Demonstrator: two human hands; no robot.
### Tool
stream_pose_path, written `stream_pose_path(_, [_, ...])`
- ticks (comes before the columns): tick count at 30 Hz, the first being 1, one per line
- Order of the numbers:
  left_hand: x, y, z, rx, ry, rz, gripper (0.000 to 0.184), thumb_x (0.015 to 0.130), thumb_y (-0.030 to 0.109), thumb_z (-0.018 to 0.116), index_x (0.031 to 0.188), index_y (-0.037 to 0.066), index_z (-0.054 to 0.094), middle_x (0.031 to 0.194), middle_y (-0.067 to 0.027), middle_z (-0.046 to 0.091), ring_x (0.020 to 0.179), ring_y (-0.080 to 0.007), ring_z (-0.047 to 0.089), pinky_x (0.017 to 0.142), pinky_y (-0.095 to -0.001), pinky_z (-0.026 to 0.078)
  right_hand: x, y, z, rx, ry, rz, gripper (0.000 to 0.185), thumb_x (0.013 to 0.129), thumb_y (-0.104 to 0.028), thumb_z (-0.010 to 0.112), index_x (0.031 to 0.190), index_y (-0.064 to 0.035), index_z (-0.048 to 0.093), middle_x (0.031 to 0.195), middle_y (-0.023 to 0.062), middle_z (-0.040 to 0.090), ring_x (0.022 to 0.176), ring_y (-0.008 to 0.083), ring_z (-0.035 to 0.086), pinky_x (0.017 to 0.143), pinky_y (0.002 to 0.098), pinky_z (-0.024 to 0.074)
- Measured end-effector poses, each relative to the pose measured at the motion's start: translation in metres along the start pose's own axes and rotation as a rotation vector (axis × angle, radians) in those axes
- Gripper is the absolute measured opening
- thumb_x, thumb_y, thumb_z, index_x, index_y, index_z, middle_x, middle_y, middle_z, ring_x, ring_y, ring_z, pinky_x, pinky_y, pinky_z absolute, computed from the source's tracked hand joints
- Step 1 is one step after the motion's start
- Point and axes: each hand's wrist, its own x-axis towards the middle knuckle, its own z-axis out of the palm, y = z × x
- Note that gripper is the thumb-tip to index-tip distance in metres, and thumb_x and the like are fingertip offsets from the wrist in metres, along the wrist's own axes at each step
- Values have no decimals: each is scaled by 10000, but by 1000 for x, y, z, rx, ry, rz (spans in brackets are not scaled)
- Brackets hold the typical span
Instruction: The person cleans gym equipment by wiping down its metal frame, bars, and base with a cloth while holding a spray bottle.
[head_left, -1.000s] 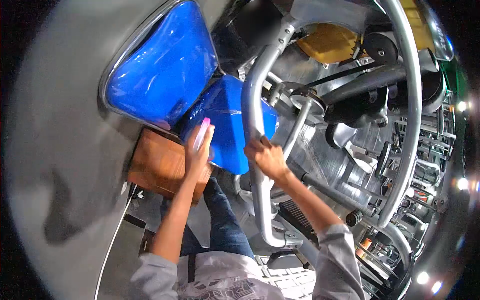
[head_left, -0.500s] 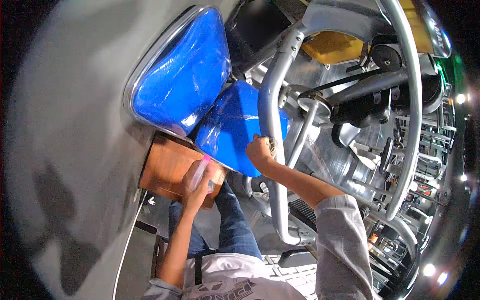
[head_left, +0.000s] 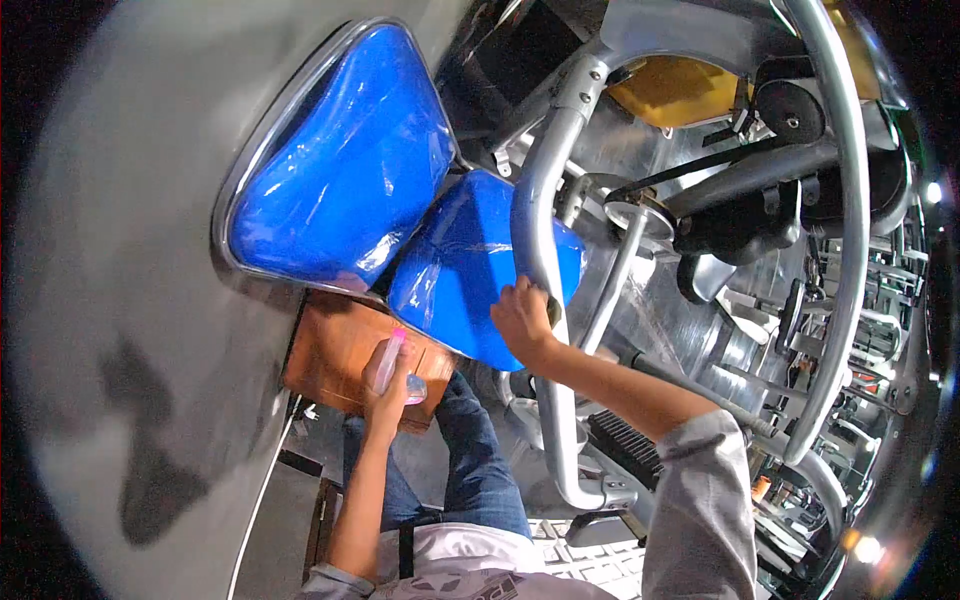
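My left hand [head_left: 384, 378] is closed around a clear bottle [head_left: 391, 362] with a pink top, in front of a brown wooden box. A round clear part shows beside its fingers. My right hand [head_left: 524, 318] has its fingers bent at the thick silver tube [head_left: 541, 225] of a gym machine; a small dark thing, too hidden to name, shows by the fingers. Behind the tube lies a blue seat pad [head_left: 465, 270] under clear plastic. A second blue pad [head_left: 350, 170], also wrapped, is up and to the left.
The wooden box [head_left: 330, 345] stands below the pads. A grey wall [head_left: 130, 250] runs along the left. Another curved silver tube [head_left: 852, 200] rises at the right, with black pads [head_left: 745, 215] and several more gym machines beyond. A white cable runs down the lower left.
My left hand has moved down with the bottle, from before the blue pad to before the wooden box. My right hand has shifted slightly along the tube. The view has also shifted.
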Motion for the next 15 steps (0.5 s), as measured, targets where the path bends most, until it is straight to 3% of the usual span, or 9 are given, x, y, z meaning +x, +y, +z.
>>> stream_pose_path(2, [0, 1, 14, -19, 35, -26, 284, 987, 324, 607, 1051, 50, 646, 908, 13, 615, 849, -93, 567, 734, -261, 461, -21, 23, 5, 130, 95, -199, 149, 822, -184, 618, 894, -135, 738, 1141, 98, 629, 1057, 308, 548, 662, 378, 525])
stream_pose_path(3, [1, 4, 23, -29, 37, -38, 290, 984, 336, 609, 1045, 55, 649, 903, 16, 619, 839, -90, 569, 733, -258, 461, -29, 41, 3, 187, 261, -224, 154, 816, -184, 613, 896, -124, 730, 1148, 101, 613, 1073, 305, 556, 667, 382, 558])
stream_pose_path(4, [2, 7, 33, -39, 41, -47, 297, 982, 348, 612, 1038, 59, 653, 899, 20, 623, 829, -87, 571, 732, -255, 461, -25, 52, 4, 191, 267, -230, 154, 816, -184, 613, 896, -124, 730, 1148, 101, 613, 1073, 305, 556, 667, 382, 558])
stream_pose_path(6, [8, 9, 51, -15, 41, -54, 308, 978, 362, 613, 1031, 62, 657, 886, 23, 621, 815, -83, 568, 729, -251, 459, -7, 73, 3, 301, 616, -148, 124, 800, -196, 667, 889, -136, 729, 1009, 40, 614, 1049, 268, 576, 710, 395, 571])
stream_pose_path(7, [13, 11, 61, 3, 34, -63, 320, 974, 377, 615, 1024, 64, 661, 873, 26, 619, 801, -79, 564, 725, -247, 457, -5, 84, -14, 350, 507, -91, 225, 735, -214, 745, 955, -171, 727, 1009, 40, 619, 1052, 270, 594, 740, 403, 571])
stream_pose_path(8, [17, 13, 72, 11, 45, -58, 320, 974, 377, 615, 1024, 64, 661, 873, 26, 619, 801, -79, 564, 725, -247, 457, 0, 87, -15, 358, 516, -99, 225, 735, -214, 745, 955, -171, 727, 1009, 40, 619, 1052, 270, 594, 740, 403, 571])
stream_pose_path(10, [29, 17, 96, 1, 116, 33, 344, 966, 404, 617, 1006, 66, 668, 848, 28, 616, 773, -76, 555, 705, -246, 454, 9, 92, -15, 796, 619, 70, 348, 656, -223, 812, 993, -206, 727, 1009, 34, 621, 1003, 275, 614, 743, 394, 562])
stream_pose_path(11, [37, 19, 108, 5, 149, 44, 353, 959, 421, 621, 994, 73, 673, 857, 24, 625, 770, -79, 555, 689, -253, 452, 1, 91, -13, 831, 679, 103, 381, 639, -183, 818, 1006, -226, 723, 991, 34, 626, 913, 276, 635, 747, 390, 555])
stream_pose_path(15, [77, 33, 142, -45, 180, 223, 327, 949, 406, 641, 991, 84, 674, 892, 10, 652, 771, -97, 569, 690, -262, 456, -45, 73, 24, 1111, 632, 207, 430, 648, -98, 793, 1054, -214, 711, 999, 48, 628, 933, 302, 630, 782, 420, 551])
